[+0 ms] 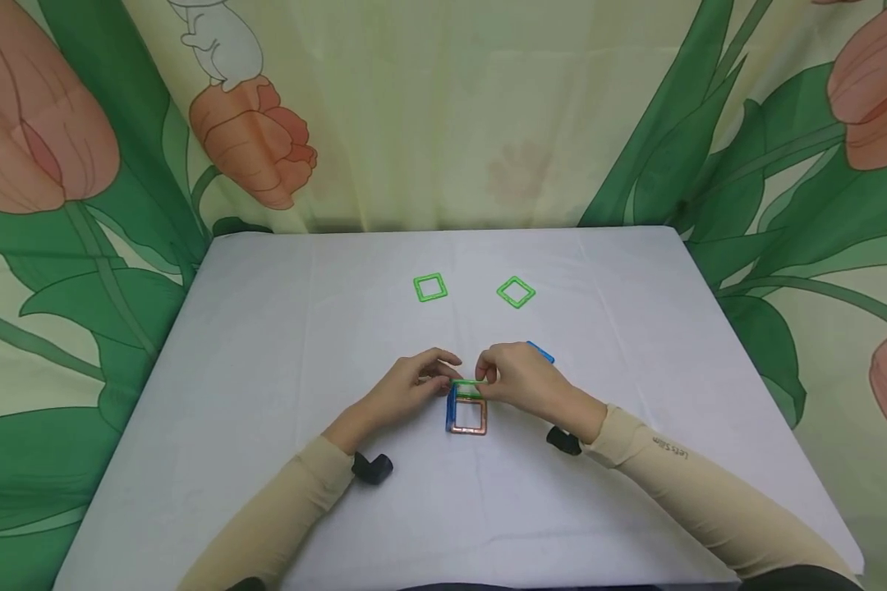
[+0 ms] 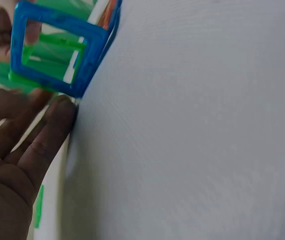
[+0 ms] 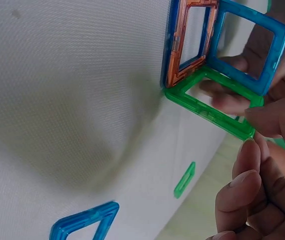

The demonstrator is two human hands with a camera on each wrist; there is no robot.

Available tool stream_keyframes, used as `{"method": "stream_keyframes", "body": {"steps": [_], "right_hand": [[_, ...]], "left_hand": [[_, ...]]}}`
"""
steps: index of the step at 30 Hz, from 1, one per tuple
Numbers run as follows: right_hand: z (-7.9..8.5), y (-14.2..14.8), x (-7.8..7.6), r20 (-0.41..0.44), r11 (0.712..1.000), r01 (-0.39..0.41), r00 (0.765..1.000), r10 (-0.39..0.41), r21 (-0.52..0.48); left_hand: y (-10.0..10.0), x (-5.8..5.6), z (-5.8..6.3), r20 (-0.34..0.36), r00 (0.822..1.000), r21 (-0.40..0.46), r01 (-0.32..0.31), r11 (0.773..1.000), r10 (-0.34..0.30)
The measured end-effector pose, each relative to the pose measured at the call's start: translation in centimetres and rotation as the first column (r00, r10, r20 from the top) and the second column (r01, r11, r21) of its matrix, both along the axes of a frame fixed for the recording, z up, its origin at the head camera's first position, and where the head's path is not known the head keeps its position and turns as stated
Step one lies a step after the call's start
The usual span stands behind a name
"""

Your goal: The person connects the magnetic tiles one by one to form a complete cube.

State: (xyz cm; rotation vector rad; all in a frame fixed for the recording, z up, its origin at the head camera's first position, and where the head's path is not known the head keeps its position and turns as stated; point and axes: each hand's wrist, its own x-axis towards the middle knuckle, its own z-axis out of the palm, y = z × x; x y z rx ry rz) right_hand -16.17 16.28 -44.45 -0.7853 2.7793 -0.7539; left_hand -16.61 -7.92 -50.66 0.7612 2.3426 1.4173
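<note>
Square magnetic frame tiles form a small structure in front of me. An orange tile lies at its base, with blue showing beneath it in the right wrist view. A blue tile stands along its left side, and a green tile stands at its far side, meeting the blue one near a corner. My right hand pinches the green tile's free edge between thumb and forefinger. My left hand is just left of the blue tile, fingers loosely extended, fingertips right at its far lower corner.
Two green square tiles lie apart toward the back of the white table. Another blue tile lies right of the structure, partly hidden behind my right hand in the head view. A patterned curtain hangs beyond the table's far edge.
</note>
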Motion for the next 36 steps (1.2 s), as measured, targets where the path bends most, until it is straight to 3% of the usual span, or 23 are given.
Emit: {"method": "stream_keyframes", "body": {"steps": [5,10,24,29,36], "right_hand": [[-0.2,0.2,0.1,0.008,1.000,0.008,1.000,-0.008,-0.017],[-0.3,0.2,0.1,0.005,1.000,0.003,1.000,-0.003,-0.016],[-0.3,0.3,-0.1,0.030,1.000,0.021,0.999,-0.020,-0.011],[-0.4,0.9,-0.6,0.065,0.998,0.065,0.996,-0.064,-0.006],[-0.9,3.5,-2.5,0.021,0.984,0.176,0.984,-0.177,0.036]], "left_hand": [[-0.1,-0.6,-0.9,0.031,1.000,-0.070,0.002,0.998,0.000],[-0.1,-0.7,-1.3,0.026,0.999,-0.067,0.021,0.998,-0.019],[0.0,-0.6,-1.4,-0.001,1.000,-0.079,-0.010,0.997,0.010],[-0.3,-0.4,-1.4,-0.040,0.999,-0.069,-0.025,0.997,0.022],[-0.6,0.2,-1.3,-0.061,0.997,-0.070,-0.058,0.996,0.053]]}}
